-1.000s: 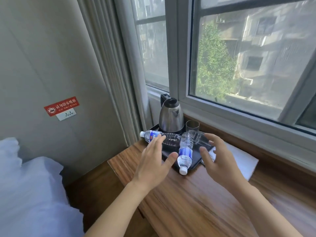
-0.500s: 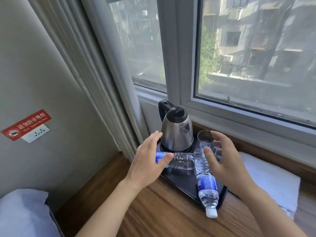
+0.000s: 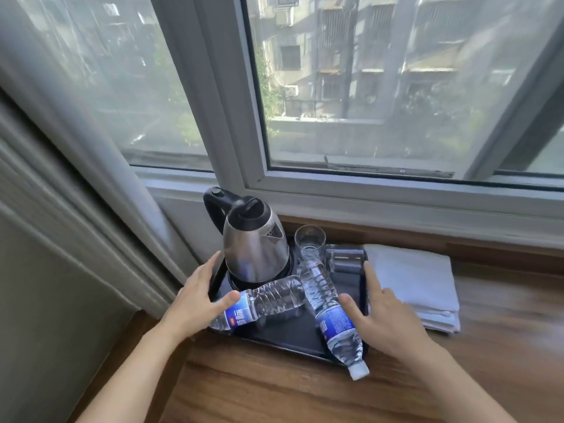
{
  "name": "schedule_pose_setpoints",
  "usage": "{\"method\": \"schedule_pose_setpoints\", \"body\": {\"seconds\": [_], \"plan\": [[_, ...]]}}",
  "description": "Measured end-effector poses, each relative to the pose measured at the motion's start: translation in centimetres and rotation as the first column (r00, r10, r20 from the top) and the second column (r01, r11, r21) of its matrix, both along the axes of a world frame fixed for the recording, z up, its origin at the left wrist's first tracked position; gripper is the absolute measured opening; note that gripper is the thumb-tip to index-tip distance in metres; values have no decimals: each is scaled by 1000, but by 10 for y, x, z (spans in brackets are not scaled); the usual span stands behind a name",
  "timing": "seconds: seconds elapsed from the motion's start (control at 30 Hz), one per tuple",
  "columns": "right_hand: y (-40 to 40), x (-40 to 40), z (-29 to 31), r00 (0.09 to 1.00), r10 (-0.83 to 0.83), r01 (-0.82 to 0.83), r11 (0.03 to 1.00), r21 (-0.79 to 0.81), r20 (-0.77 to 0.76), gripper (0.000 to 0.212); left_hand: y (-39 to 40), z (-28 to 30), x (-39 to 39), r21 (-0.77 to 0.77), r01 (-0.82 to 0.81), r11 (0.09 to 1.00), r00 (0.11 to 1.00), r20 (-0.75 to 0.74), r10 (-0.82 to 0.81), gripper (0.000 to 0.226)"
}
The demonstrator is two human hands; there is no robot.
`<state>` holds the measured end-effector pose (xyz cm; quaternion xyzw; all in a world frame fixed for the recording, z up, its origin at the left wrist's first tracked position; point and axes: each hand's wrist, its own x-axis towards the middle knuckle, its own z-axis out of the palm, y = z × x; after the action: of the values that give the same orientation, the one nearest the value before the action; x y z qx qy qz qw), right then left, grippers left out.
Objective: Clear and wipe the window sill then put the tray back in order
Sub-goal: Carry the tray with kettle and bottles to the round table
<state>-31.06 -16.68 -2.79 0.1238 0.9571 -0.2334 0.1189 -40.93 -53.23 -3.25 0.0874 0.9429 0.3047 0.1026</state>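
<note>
Both hands, left hand [image 3: 195, 300] and right hand [image 3: 381, 315], are reaching with straight, spread fingers to the black tray's [image 3: 283, 334] two sides, gripping nothing

two bare forearms reach forward from the lower edge of the head view, converging slightly. the left hand [image 3: 195, 300] is spread open, palm down, fingers extended forward and thumb angled inward to the right. the right hand [image 3: 383, 319] mirrors it, palm down, index finger stretched straight ahead and thumb splayed to the left. both wrists are level, the hands well apart, neither one curled around anything.
</note>
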Motion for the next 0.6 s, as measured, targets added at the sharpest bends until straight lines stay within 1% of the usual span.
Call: {"method": "schedule_pose_setpoints", "body": {"seconds": [0.07, 0.13, 0.23, 0.37, 0.47, 0.6], "plan": [[-6, -4, -8, 999, -40, 40, 999, -2, -13, 101, -7, -8, -12, 7, 22, 1000, 999, 45, -22, 109], [-14, -9, -12, 997, -73, 73, 997, -7, -31, 103, -15, -16, -24, 25, 30, 999, 995, 99, -33, 117], [-23, -17, -11, 991, -130, 129, 991, -35, -40, 98, -23, -27, -34, 86, 45, 995, 986, 153, -58, 116], [-29, -21, -11, 985, -150, 145, 988, -56, -84, 94, -26, -32, -45, 193, 90, 977, 984, 136, -117, 115], [-32, -23, -14, 987, -129, 128, 992, -12, -93, 95, -19, -31, -51, 280, 144, 949, 978, 107, -180, 103], [-33, -29, -16, 987, -136, 137, 991, 6, -84, 92, -13, -35, -61, 356, 119, 927, 978, 116, -170, 105]]}}
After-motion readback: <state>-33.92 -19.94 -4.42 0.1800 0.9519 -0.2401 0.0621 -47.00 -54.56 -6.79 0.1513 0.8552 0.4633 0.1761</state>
